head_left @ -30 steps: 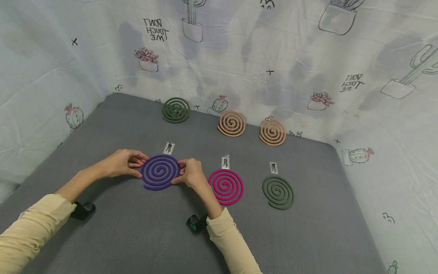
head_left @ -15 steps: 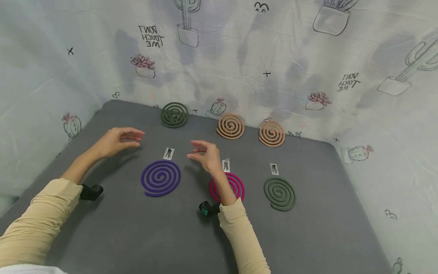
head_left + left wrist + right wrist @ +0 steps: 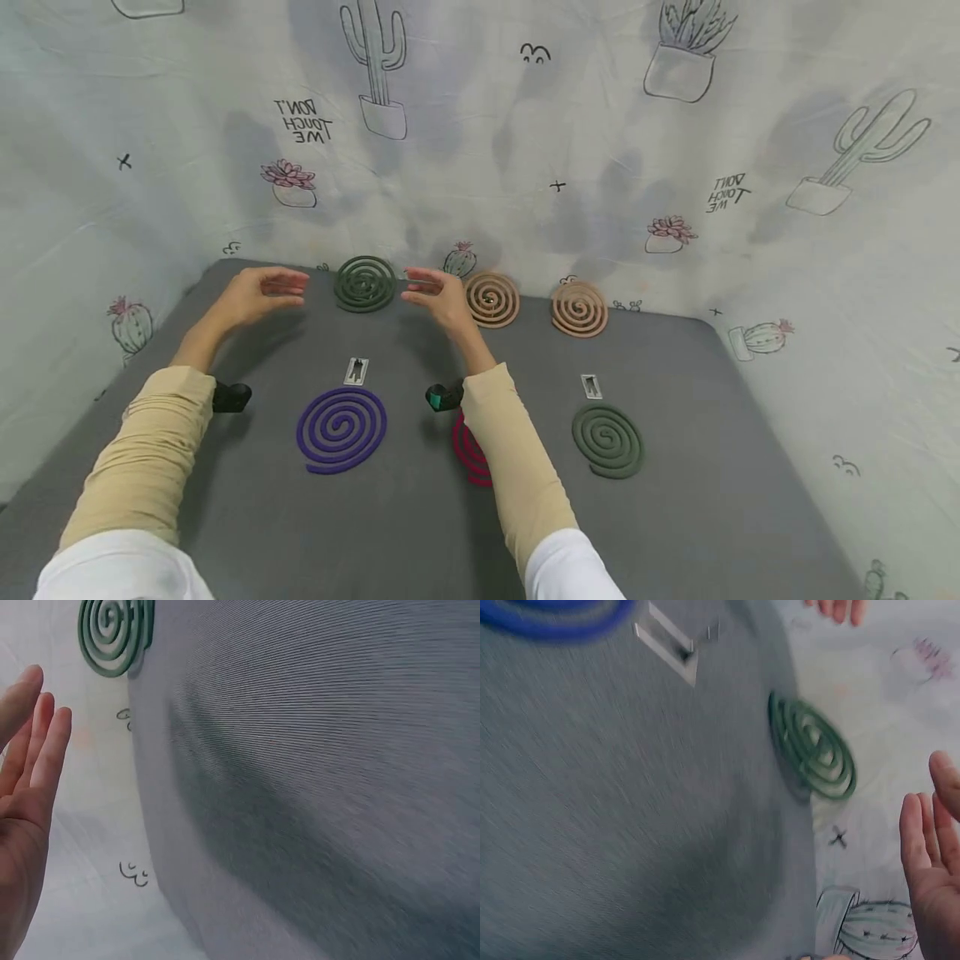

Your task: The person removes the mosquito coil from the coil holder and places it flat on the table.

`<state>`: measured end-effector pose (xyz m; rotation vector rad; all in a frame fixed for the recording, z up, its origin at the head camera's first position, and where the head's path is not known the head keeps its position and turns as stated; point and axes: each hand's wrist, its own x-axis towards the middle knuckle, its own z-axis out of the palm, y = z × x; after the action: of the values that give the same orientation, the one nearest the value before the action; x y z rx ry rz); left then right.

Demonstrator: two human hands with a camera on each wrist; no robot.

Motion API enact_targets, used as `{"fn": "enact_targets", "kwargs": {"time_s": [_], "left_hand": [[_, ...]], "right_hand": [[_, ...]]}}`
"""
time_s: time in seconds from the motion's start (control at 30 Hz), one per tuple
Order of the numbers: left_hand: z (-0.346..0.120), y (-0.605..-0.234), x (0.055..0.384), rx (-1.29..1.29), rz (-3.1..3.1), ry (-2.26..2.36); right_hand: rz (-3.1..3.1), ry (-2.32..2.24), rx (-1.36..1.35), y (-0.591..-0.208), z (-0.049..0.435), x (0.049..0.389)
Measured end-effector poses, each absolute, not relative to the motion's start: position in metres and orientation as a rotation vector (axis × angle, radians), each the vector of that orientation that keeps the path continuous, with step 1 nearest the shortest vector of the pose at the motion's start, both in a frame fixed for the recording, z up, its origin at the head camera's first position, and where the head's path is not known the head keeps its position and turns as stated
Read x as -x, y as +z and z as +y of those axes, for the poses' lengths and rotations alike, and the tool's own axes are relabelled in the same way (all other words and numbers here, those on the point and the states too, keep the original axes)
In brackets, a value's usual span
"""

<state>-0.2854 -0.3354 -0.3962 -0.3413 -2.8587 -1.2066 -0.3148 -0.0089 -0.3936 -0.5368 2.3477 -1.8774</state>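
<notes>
Dark green coil (image 3: 365, 284) sits at the back edge of the grey table (image 3: 720, 508), overlapping the patterned backdrop (image 3: 465, 125) in view; cannot tell whether it leans or lies flat. Seen from the head it is nearly round, so no marked long axis. Outer end appears at its lower left, on the table side. In the right wrist view it is foreshortened to an oval, long axis slanting from upper left to lower right.

Left hand (image 3: 262, 297): left of the dark green coil, apart from it. Fingers gently bent, thumb separated, nothing held. Right hand (image 3: 441, 300): right of the same coil, palm turned inward, fingers likewise relaxed with nothing in them; it overlaps the left side of a tan coil (image 3: 492, 300) in view. A second tan coil (image 3: 579, 309) lies farther right.

Nearer: purple coil (image 3: 341, 429), near-circular, outer end at lower left pointing left, a metal stand (image 3: 356, 372) just beyond. Magenta coil (image 3: 467, 450) partly hidden by the right forearm.
</notes>
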Motion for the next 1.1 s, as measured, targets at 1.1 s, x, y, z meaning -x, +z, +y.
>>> {"fn": "enact_targets", "kwargs": {"time_s": [1.1], "left_hand": [[-0.305, -0.446, 0.359, 0.071, -2.888, -1.332]], "right_hand": [[2.318, -1.759, 0.328, -0.442, -0.052, 0.379]]}}
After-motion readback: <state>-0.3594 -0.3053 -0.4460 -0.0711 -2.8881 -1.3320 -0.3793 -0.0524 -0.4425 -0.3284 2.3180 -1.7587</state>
